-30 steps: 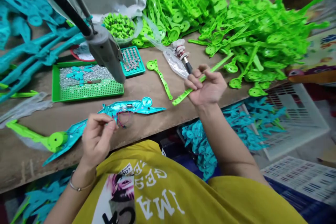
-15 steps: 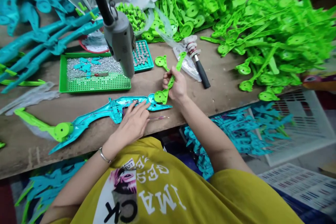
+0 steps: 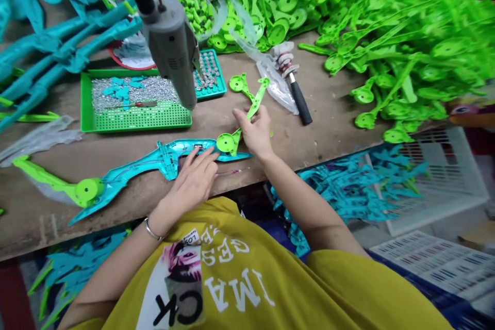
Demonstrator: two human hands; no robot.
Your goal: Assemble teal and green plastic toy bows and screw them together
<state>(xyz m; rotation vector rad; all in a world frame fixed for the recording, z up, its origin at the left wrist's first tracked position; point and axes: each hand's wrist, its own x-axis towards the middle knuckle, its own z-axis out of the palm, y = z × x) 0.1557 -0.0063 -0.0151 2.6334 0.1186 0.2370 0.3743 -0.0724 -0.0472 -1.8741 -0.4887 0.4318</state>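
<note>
A long blue plastic toy-bow shell lies open side up on the table, with thin wires running inside it. My left hand rests on its middle part, fingers stretched out over the shell. In my right hand is a green plastic arm piece, gripped between thumb and fingers. The round end of that piece sits over the shell's right end; whether it is seated there I cannot tell. At the shell's left end a similar green arm is attached. Another green piece lies just beyond my right hand.
A grey electric screwdriver hangs over the table. Behind it are a green tray of screws and a turquoise tray of small round parts. A black-handled hammer lies right of them, near a large heap of green parts.
My right hand has turned and brought the green arm's round end left, onto the right end of the blue shell. My left hand stays on the shell.
</note>
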